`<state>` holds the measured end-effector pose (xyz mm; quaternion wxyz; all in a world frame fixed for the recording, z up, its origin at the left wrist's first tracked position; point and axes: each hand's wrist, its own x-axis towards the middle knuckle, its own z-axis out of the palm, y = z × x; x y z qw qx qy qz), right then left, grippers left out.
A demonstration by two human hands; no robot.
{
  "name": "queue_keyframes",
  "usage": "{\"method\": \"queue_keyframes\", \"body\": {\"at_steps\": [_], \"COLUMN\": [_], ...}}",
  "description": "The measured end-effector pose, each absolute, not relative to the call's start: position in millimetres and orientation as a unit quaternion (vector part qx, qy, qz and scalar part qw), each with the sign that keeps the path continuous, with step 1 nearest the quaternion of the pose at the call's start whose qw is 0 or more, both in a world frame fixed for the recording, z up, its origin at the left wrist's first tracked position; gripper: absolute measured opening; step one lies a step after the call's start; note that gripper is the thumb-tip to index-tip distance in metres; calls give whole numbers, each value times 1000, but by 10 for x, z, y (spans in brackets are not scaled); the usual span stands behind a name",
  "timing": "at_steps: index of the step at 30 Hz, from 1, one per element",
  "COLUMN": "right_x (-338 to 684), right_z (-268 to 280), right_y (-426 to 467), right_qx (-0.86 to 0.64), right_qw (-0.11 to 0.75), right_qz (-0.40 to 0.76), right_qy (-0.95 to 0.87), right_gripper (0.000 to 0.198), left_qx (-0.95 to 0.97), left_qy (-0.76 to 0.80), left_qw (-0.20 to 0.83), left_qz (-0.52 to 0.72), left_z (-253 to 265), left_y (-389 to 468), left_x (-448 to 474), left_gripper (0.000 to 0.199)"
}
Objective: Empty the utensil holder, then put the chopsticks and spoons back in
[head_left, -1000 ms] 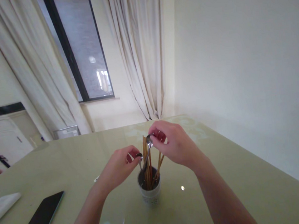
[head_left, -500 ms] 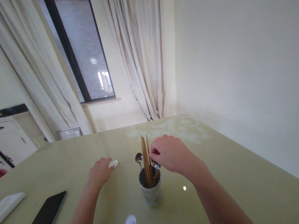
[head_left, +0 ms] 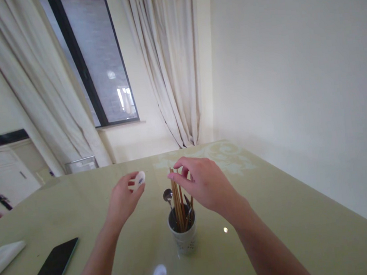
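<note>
Between the thumb and fingers of my left hand (head_left: 123,201), a small white rounded piece (head_left: 140,178) with a dark mark is held up above the table; its exact kind does not show. My right hand (head_left: 206,181) has thumb and fingers apart around the tops of the wooden chopsticks (head_left: 178,206); whether it touches them I cannot tell. Those chopsticks stand in a pale patterned cup (head_left: 185,243). A metal spoon (head_left: 168,195) leans at the cup's left side. More cutlery (head_left: 187,201) stands at its right, partly hidden by my right hand.
The cup rests on a glossy pale green table (head_left: 265,243). At the left lie a dark flat device (head_left: 48,274) and a white object (head_left: 5,259). A wall (head_left: 298,98) borders the right side; curtains (head_left: 172,68) and a window (head_left: 97,54) are behind.
My left hand has risen with the white piece, tilting it upright. My right hand has shifted left over the chopsticks, its fingers opening away from the spoon at the cup's right.
</note>
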<state>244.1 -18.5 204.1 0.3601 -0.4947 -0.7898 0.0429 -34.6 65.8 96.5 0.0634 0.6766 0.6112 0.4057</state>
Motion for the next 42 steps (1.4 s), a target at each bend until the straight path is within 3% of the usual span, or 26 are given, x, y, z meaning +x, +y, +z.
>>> {"method": "queue_keyframes", "body": {"at_steps": [4,8,13,17,20,25,30,35,42], "right_x": [2344,2329,2442,2425,2332,2196,2136,2152,2443], "right_z": [2041,2064,2102,2085,2025,1873,1769,1784,2018], "right_y": [-225,-312,-363,-349,-326,-271,-237,-286,-444], "right_qx": [-465,-445,-482,-516,-517,-503,-507,-501,-525], "right_qw": [432,423,317,197,132,80,51,84,235], "right_qz": [62,48,3,-18,-22,-8,-3,-9,-33], "right_qy": [-770,-788,-817,-834,-846,-861,-861,-861,-817], "right_gripper": [33,10,16,19,20,19,27,25,31], "left_qx": [689,741,756,719,668,626,621,614,619], "left_qy": [394,301,286,317,393,468,442,420,440], "left_qw": [118,172,267,265,264,338,462,502,465], "left_qz": [596,576,524,558,574,525,453,442,455], "left_z": [1472,1608,1567,1522,1443,1275,1230,1250,1187], "left_y": [207,-118,-95,29,110,191,146,89,159], "left_x": [114,436,411,353,422,599,706,733,721], "left_gripper": [46,30,44,39,46,59,69,71,67]}}
